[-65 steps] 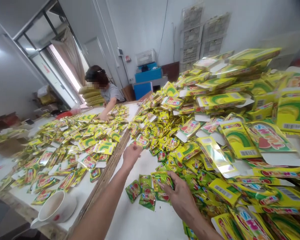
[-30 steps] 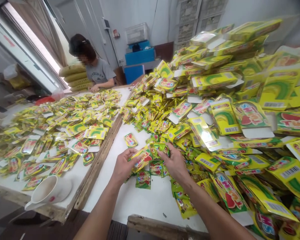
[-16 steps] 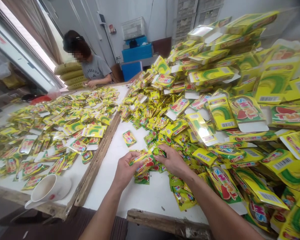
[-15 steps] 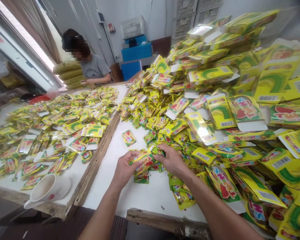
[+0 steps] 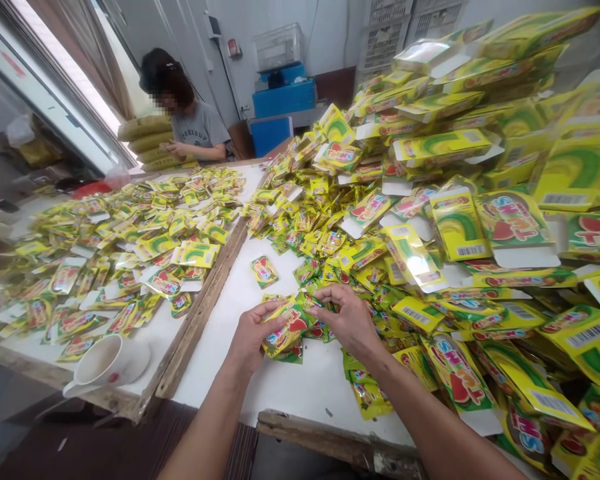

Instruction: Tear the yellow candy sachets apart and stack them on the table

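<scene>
The left hand [image 5: 253, 333] grips a yellow-and-green box [image 5: 285, 331] above the white desk [image 5: 220, 373], while the right hand [image 5: 347, 319] pinches a green packet [image 5: 309, 300] at its end. A tall heap of boxes [image 5: 413, 253] rises rightward; a cup [image 5: 133, 360] (white, handled) stands left, and a person [image 5: 200, 130] in grey sits across.

One mug [image 5: 107, 363], one co-worker [image 5: 197, 130]; boxes [image 5: 457, 223], sachets [image 5: 370, 397] (past counting).
</scene>
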Demonstrator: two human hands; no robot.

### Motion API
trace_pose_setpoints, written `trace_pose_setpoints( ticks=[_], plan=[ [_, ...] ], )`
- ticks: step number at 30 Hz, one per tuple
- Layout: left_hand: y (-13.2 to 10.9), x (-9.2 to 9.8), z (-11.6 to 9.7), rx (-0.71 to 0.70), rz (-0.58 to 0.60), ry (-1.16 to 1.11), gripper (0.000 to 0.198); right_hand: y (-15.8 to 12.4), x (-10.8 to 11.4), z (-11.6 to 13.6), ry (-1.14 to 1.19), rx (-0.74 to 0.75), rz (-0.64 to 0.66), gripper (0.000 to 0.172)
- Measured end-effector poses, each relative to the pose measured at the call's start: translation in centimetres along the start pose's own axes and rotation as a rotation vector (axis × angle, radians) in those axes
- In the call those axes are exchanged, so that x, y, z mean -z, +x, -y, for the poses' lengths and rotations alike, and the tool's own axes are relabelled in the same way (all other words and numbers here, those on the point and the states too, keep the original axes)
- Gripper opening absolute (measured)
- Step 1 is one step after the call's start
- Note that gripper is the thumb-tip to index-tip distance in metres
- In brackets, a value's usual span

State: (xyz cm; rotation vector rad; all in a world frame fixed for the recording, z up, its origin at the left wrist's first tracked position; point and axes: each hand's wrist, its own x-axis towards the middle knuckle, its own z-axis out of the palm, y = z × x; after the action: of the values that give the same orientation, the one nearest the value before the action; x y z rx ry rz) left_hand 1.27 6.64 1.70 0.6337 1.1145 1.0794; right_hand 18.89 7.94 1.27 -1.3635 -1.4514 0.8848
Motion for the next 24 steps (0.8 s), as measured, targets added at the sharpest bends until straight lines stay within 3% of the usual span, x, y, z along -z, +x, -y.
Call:
trace_pose_setpoints(
  ticks=[5,12,16,21,23,24],
  plan=[
    [-0.1,-0.1,0.2,-0.011,-0.033,0.019,0.044,-0.3,-0.5,0.1,0.066,-0.018,0.035,0.017],
    [-0.3,0.6,0.2,-0.045,0.054,0.201,0.037,-0.8,-0.5,0.7,0.111,-0.032,0.346,0.028],
    [-1.5,0.8,1.0,0.01,0.025,0.172,0.035,-1.8,-1.2,0.8,0.195,-0.089,0.52,0.03],
    [-2.4,1.7,0.6,0.041,0.123,0.314,0.037,-2.3,-1.8,0.7,0.203,-0.089,0.518,0.026],
    [-1.5,2.8,-1.6,0.018,0.099,0.45,0.036,-2.0,-1.8,0.7,0.147,-0.037,0.401,0.023],
    [-0.7,3.6,-3.3,-0.03,0.025,0.512,0.038,-1.8,-1.9,0.6,0.082,0.009,0.316,0.022]
  ],
)
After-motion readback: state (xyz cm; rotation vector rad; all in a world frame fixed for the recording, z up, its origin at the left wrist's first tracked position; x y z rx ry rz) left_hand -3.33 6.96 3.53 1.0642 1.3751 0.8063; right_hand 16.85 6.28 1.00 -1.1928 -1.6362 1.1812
